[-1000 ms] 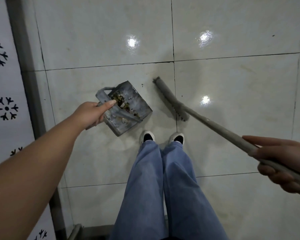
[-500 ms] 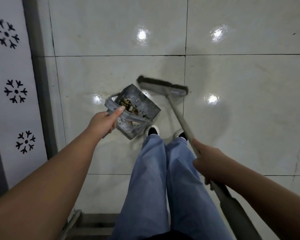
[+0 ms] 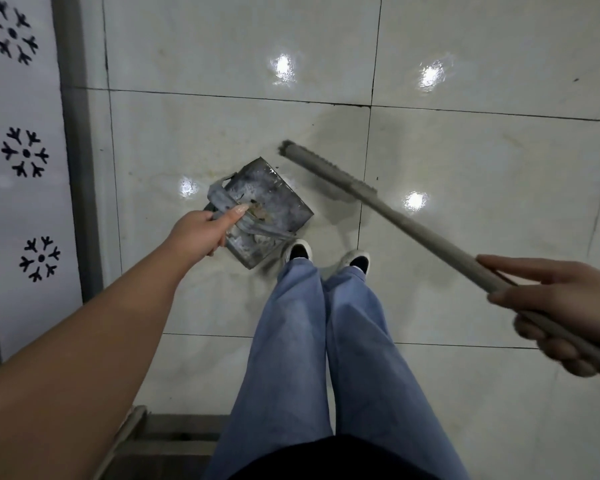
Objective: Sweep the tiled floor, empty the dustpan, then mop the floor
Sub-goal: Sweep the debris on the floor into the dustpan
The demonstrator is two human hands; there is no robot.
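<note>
The dustpan (image 3: 267, 209) sits just beyond the left-hand fingers (image 3: 236, 212); the broom head (image 3: 326, 171) lies to its right on the floor (image 3: 482, 188).

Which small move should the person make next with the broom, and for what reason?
Probably draw the broom head left toward the dustpan. The head sits right of the pan's open edge, apart from it; the left hand holds the pan's handle and the right hand grips the broomstick.

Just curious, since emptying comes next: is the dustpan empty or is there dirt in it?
Not empty. The dustpan, held by the left hand, has a small clump of brownish debris inside near its handle; most of its floor looks bare.
</note>
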